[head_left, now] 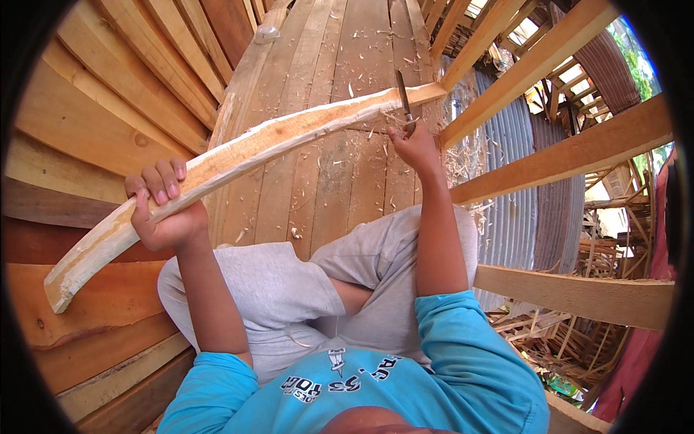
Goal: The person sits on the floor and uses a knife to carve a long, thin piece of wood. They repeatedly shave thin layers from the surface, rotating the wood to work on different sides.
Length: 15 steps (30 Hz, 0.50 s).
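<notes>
A long, curved piece of pale wood (pixel 289 134) runs slantwise from the lower left up to the right, its edges whitish and its upper face tan. My left hand (pixel 165 206) is wrapped round it toward its lower left end. My right hand (pixel 416 145) grips a knife (pixel 404 98) by its handle, which the fingers mostly hide. The dark, narrow blade points away from me and crosses the wood near its far right end. Curled shavings lie close to the blade, just above my right hand.
Wood shavings are scattered over the plank floor (pixel 325 181). Stacked boards (pixel 116 130) rise on the left. Wooden rails (pixel 571 148) bound the right side, with corrugated metal sheets (pixel 510 195) and scrap wood beyond. A small clear object (pixel 267 33) lies at the far left of the floor.
</notes>
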Available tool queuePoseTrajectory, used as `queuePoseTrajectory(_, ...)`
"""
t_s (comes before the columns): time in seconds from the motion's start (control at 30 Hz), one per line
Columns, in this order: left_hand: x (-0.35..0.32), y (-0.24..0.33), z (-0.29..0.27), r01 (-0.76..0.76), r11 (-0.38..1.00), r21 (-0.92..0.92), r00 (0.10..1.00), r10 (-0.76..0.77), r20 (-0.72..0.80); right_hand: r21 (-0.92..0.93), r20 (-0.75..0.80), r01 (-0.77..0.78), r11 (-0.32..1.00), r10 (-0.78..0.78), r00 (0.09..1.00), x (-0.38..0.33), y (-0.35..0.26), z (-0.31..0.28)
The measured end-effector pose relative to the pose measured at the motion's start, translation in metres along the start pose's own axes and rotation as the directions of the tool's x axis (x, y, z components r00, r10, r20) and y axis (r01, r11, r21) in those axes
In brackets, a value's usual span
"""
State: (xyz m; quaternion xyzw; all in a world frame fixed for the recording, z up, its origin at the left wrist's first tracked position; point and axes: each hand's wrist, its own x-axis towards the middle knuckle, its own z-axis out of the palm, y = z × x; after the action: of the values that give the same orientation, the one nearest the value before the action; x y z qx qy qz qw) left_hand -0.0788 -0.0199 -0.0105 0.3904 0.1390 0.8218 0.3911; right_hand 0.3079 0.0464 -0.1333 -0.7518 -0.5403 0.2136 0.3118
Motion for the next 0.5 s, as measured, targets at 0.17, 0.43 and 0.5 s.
queuePoseTrajectory(0.17, -0.001, 0.001, 0.001, 0.003, 1.0, 0.008, 1.0, -0.003, -0.021, 0.189, -0.132, 0.052, 0.981, -0.028, 0.991, -0.015, -0.029, 0.031)
queuePoseTrajectory(0.43, -0.001, 0.0, 0.002, 0.004, 1.0, 0.006, 1.0, -0.004, -0.025, 0.182, -0.335, 0.079, 0.98, -0.014, 0.942, -0.007, -0.033, 0.058)
queuePoseTrajectory(0.5, -0.001, -0.001, 0.004, 0.006, 1.0, 0.0, 1.0, -0.006, -0.02, 0.254, -0.313, 0.094, 0.963, -0.01, 0.95, -0.001, -0.025, 0.06)
